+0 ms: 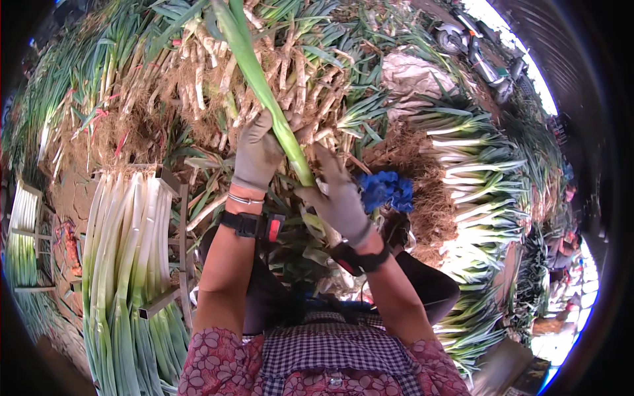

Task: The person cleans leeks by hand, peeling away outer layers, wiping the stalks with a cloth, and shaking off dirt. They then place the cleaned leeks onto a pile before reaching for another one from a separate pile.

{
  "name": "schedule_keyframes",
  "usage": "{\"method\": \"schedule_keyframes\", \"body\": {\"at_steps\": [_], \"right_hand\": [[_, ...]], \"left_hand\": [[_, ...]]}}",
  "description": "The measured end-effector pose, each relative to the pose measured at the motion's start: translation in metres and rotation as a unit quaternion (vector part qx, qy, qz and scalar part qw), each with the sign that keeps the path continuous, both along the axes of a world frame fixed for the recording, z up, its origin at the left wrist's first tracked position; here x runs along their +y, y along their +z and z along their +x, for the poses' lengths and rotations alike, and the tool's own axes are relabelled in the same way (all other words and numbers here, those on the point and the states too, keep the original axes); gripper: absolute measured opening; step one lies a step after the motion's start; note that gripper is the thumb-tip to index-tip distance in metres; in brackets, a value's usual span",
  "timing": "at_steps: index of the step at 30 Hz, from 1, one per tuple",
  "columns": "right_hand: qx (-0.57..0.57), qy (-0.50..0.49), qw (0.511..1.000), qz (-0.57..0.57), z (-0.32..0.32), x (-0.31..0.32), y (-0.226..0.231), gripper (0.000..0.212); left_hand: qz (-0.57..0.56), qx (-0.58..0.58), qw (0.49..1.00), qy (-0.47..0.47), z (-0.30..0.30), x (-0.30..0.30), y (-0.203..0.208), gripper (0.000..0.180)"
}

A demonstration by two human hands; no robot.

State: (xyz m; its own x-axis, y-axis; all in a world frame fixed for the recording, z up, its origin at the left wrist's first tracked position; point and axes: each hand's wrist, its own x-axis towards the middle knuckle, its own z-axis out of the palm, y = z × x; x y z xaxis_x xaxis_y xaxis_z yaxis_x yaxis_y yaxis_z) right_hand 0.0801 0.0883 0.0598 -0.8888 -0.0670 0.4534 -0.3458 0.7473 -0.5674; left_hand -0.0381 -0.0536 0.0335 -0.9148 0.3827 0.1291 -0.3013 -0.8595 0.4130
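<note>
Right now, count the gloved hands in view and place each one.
2: the left hand, holding the leek along its stalk, and the right hand, at its lower end. Any others at the far right are too small to tell.

Both forearms extend forward from the body and converge toward the hands. Left forearm (228,267): raised, bare below the short floral sleeve (218,360). Left wrist: fitted with a dark strap (242,224) and a thin metal bracelet (246,200). Left hand (256,157): gloved in grey, curled in a grip, fingers partly hidden. Right forearm (396,284): angled inward, bare, with a dark strap (375,259) at the wrist. Right hand (340,198): gloved, positioned nearer the body than the left; fingers directed forward, thumb set apart, outline blurred. The hands are near each other.
</note>
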Motion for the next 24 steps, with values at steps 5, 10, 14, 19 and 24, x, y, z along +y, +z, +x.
{"method": "schedule_keyframes", "body": {"at_steps": [5,10,14,19,24], "right_hand": [[-0.056,-0.022,0.998,-0.011,-0.006,-0.021,-0.032,0.056],[0.02,-0.038,0.999,-0.025,-0.001,-0.028,-0.039,0.05],[-0.031,-0.048,0.995,-0.086,-0.007,-0.02,-0.024,0.045],[-0.203,0.018,0.911,-0.358,-0.013,0.004,-0.022,0.044],[-0.029,-0.017,0.979,-0.202,-0.055,-0.016,0.001,0.043]], "left_hand": [[-0.012,-0.053,0.997,0.048,0.008,0.008,0.009,0.018],[-0.057,-0.055,0.989,0.127,0.012,0.007,0.01,0.023],[-0.058,-0.047,0.983,0.167,0.019,0.008,0.02,0.025],[-0.069,-0.026,0.997,0.016,0.008,-0.005,0.015,0.028],[-0.196,0.046,0.98,0.006,0.008,-0.001,-0.011,0.032]]}}
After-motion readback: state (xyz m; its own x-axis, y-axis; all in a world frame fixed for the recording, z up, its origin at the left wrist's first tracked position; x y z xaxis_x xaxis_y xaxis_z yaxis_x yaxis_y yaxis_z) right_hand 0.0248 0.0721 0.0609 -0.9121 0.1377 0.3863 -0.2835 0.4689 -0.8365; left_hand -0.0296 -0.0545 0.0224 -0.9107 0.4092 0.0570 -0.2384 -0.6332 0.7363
